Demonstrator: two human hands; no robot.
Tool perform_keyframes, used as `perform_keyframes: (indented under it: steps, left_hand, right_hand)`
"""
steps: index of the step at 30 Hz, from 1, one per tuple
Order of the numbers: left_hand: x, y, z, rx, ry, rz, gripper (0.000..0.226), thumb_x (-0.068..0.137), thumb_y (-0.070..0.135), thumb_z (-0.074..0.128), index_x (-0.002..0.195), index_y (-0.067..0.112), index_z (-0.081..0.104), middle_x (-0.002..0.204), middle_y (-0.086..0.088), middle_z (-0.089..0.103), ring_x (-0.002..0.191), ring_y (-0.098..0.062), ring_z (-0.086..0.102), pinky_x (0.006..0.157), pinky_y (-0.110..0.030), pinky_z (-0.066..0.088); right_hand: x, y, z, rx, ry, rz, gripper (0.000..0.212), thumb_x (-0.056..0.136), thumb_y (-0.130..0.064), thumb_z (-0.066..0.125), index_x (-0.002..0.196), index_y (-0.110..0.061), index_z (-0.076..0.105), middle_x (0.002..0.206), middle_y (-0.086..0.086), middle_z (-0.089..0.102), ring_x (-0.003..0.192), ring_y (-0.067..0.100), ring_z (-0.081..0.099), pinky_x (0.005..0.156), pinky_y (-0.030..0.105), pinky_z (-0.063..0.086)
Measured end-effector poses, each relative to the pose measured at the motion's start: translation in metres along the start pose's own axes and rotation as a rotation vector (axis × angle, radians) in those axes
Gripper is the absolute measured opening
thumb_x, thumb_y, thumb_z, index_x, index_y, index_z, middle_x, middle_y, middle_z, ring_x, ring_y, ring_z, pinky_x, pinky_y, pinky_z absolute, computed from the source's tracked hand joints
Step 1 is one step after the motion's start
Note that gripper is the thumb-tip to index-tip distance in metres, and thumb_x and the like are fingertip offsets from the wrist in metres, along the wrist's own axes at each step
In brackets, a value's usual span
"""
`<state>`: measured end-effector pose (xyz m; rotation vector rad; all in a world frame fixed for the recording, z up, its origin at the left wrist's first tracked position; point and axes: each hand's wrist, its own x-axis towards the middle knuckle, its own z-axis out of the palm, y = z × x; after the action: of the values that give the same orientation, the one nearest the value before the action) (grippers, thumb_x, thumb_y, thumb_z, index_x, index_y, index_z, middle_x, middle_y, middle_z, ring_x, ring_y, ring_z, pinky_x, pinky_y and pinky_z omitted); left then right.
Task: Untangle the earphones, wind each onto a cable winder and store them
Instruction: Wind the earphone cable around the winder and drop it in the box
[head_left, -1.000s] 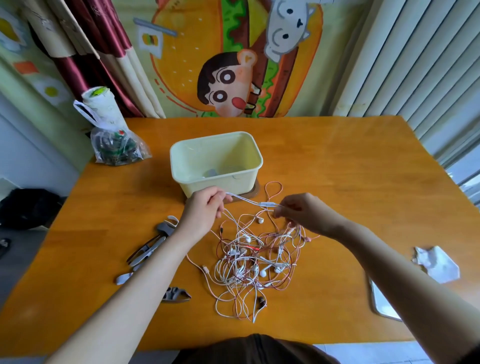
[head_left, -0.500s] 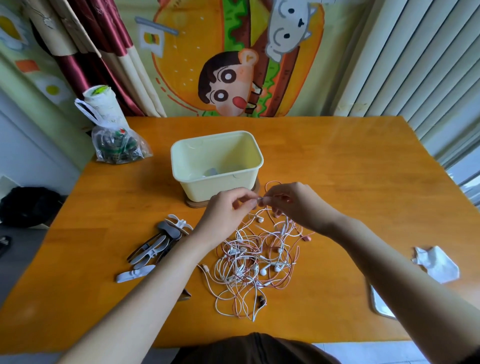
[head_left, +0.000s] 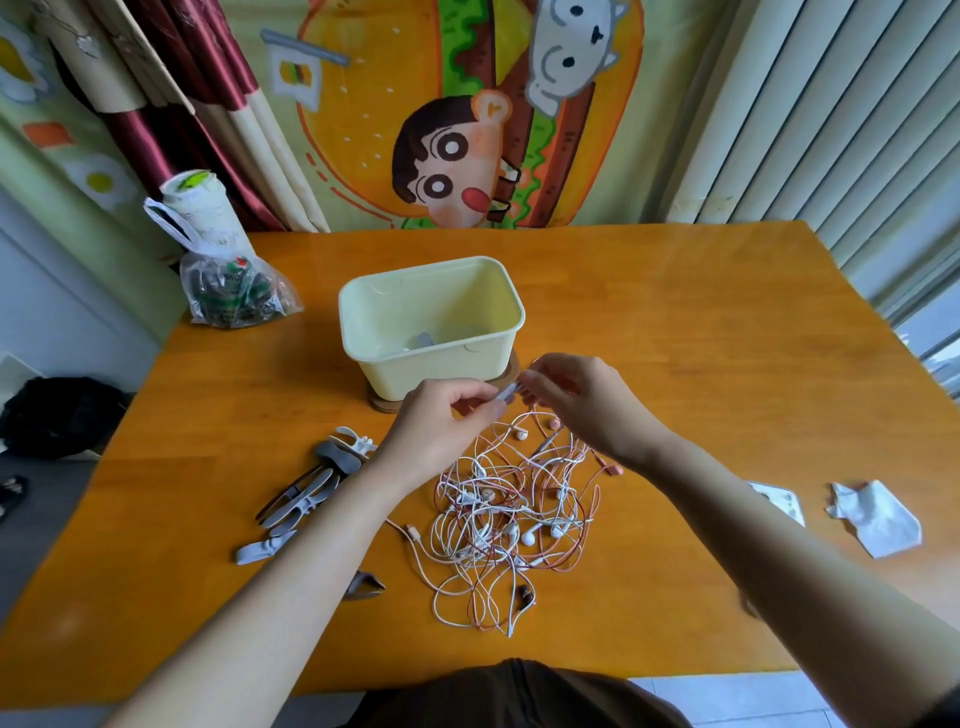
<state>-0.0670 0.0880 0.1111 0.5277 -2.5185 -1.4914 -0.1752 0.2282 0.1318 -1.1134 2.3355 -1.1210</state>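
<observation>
Left hand (head_left: 441, 422) moved beside right hand (head_left: 577, 401); both pinch one cable (head_left: 506, 393); one box (head_left: 431, 375)

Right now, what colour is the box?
Pale yellow; the box shows best in the head view.

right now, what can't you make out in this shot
Head view only:
- The cable piece pinched between left hand and right hand: they cover most of it.
- The earphone tangle: cords overlap, count unclear.
- Inside the bin: faint pale shapes, unidentifiable.
- The grey winder by the left forearm: partly hidden by it.
</observation>
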Motion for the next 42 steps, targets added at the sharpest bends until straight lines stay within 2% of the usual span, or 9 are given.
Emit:
perform_keyframes:
  steps: [8,15,19,26,29,34,37,39,42]
  left_hand:
    - [-0.001,-0.001,-0.001,-0.235,0.079,-0.125,0.013,0.092,0.02,0.061,0.09,0.028,0.071,0.094,0.002,0.071,0.095,-0.011,0.063,0.087,-0.024,0.048]
    - [0.001,-0.004,0.0,-0.252,0.12,-0.111,0.016,0.093,0.016,0.059,0.085,0.027,0.066,0.073,0.005,0.064,0.071,-0.001,0.058,0.075,-0.016,0.046]
    - [0.0,-0.001,0.001,-0.265,0.076,-0.049,0.016,0.094,0.014,0.058,0.086,0.026,0.066,0.073,0.003,0.062,0.066,-0.003,0.059,0.07,-0.015,0.047]
    - [-0.007,-0.04,-0.001,0.095,-0.01,-0.189,0.028,0.097,0.027,0.051,0.074,0.022,0.066,0.069,-0.01,0.06,0.065,-0.029,0.052,0.065,-0.037,0.045]
    - [-0.009,-0.054,-0.004,0.102,0.003,-0.267,0.032,0.097,0.031,0.051,0.069,0.02,0.063,0.085,-0.022,0.065,0.078,-0.036,0.06,0.079,-0.05,0.051]
    - [-0.01,-0.063,-0.004,0.132,-0.105,-0.302,0.03,0.1,0.026,0.046,0.075,0.018,0.059,0.064,0.0,0.055,0.063,-0.014,0.054,0.069,-0.03,0.043]
    - [-0.007,-0.06,0.005,0.117,-0.089,-0.289,0.026,0.101,0.023,0.043,0.079,0.018,0.054,0.064,0.001,0.059,0.069,-0.021,0.06,0.072,-0.028,0.042]
    - [-0.004,-0.052,0.012,0.009,-0.03,-0.247,0.024,0.101,0.019,0.043,0.08,0.018,0.053,0.06,0.001,0.061,0.078,-0.035,0.062,0.074,-0.028,0.042]
    - [-0.001,-0.027,0.014,-0.248,0.122,-0.152,0.022,0.1,0.01,0.044,0.081,0.014,0.055,0.057,0.004,0.059,0.071,-0.021,0.066,0.083,-0.028,0.049]
  right_hand:
    - [-0.006,0.02,0.005,-0.148,-0.033,0.014,0.02,0.093,-0.018,0.057,0.083,-0.009,0.072,0.068,-0.007,0.066,0.062,0.001,0.061,0.061,0.007,0.041]
    - [-0.004,0.012,0.009,0.027,-0.035,0.002,0.034,0.091,-0.019,0.06,0.124,-0.01,0.055,0.116,-0.003,0.06,0.107,0.008,0.057,0.093,0.024,0.046]
    - [0.0,0.003,0.012,0.157,-0.092,0.003,0.009,0.093,-0.022,0.057,0.087,-0.02,0.063,0.081,-0.002,0.069,0.066,0.003,0.059,0.06,0.016,0.044]
    - [0.002,0.014,-0.011,0.294,-0.064,0.25,0.029,0.093,-0.032,0.057,0.069,-0.018,0.068,0.044,-0.011,0.04,0.038,0.003,0.033,0.04,0.014,0.028]
    - [0.0,0.022,-0.02,0.223,-0.049,0.275,0.03,0.091,-0.035,0.059,0.068,-0.019,0.069,0.047,-0.008,0.036,0.039,0.004,0.027,0.041,0.017,0.021]
    - [0.006,0.018,-0.034,0.009,0.064,0.201,0.029,0.09,-0.036,0.06,0.07,-0.019,0.071,0.038,-0.008,0.034,0.035,0.008,0.025,0.038,0.018,0.017]
    - [0.016,0.003,-0.052,-0.059,0.216,0.105,0.028,0.091,-0.035,0.059,0.071,-0.019,0.071,0.034,-0.007,0.036,0.034,0.007,0.033,0.038,0.017,0.021]
    - [0.022,-0.008,-0.059,-0.116,0.337,0.034,0.028,0.092,-0.036,0.058,0.073,-0.02,0.07,0.04,-0.009,0.039,0.039,0.004,0.039,0.04,0.017,0.023]
    - [0.025,-0.014,-0.059,-0.416,0.369,0.036,0.027,0.094,-0.038,0.054,0.084,-0.018,0.069,0.062,-0.004,0.054,0.057,0.013,0.049,0.049,0.025,0.03]
